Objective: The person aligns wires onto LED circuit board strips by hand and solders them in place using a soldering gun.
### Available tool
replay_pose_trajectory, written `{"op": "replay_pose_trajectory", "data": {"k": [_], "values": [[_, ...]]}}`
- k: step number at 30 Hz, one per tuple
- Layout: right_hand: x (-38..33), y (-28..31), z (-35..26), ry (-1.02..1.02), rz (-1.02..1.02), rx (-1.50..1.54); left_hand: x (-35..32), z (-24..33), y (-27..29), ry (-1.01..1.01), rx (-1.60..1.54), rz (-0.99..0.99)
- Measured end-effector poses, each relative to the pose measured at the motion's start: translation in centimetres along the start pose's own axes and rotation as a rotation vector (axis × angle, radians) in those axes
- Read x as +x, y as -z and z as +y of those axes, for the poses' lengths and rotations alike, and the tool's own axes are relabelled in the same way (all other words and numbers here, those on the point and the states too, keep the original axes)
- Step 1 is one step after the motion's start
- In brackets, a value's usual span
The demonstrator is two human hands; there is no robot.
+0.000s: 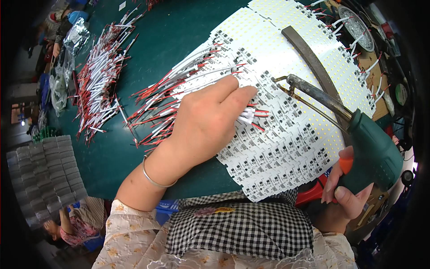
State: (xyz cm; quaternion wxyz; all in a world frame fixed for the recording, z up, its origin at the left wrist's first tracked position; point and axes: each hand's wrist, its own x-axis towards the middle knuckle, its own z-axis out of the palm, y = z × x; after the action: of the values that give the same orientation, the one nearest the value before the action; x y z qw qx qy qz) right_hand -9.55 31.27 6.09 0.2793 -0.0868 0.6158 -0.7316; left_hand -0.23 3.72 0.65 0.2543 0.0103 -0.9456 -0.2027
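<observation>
My left hand [210, 116] is closed over a bundle of white-sheathed wires [248, 115] with red ends, which stick out past its fingers on the right. More of these wires [179, 74] fan out leftward over the boards. Under them lies a broad sheet of white LED circuit boards [268, 139] with rows of small black parts and yellow dots. My right hand [347, 193] grips a green soldering gun [374, 150] with an orange trigger. Its dark bent tip points left, close above the boards and a short way right of my left fingertips.
A dark curved bar [309, 58] lies across the boards. A large wire heap [103, 76] rests on the green table [165, 22] at left. Wired boards line the far right, near a round dish [356, 29]. Stacked grey packs [47, 168] and another person [80, 224] are at lower left.
</observation>
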Motion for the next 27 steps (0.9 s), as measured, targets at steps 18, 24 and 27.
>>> {"op": "replay_pose_trajectory", "data": {"k": [18, 24, 27], "values": [[-1.6, -0.5, 0.4, -0.067, 0.028, -0.072, -0.1, -0.2, -0.3, -0.094, -0.068, -0.035], [-1.7, -0.6, 0.6, -0.133, 0.028, -0.144, -0.2, -0.1, -0.3, -0.147, 0.001, -0.031], [-1.6, -0.2, 0.9, -0.135, 0.012, -0.161, -0.2, 0.0, -0.3, -0.159, 0.015, -0.024]]}}
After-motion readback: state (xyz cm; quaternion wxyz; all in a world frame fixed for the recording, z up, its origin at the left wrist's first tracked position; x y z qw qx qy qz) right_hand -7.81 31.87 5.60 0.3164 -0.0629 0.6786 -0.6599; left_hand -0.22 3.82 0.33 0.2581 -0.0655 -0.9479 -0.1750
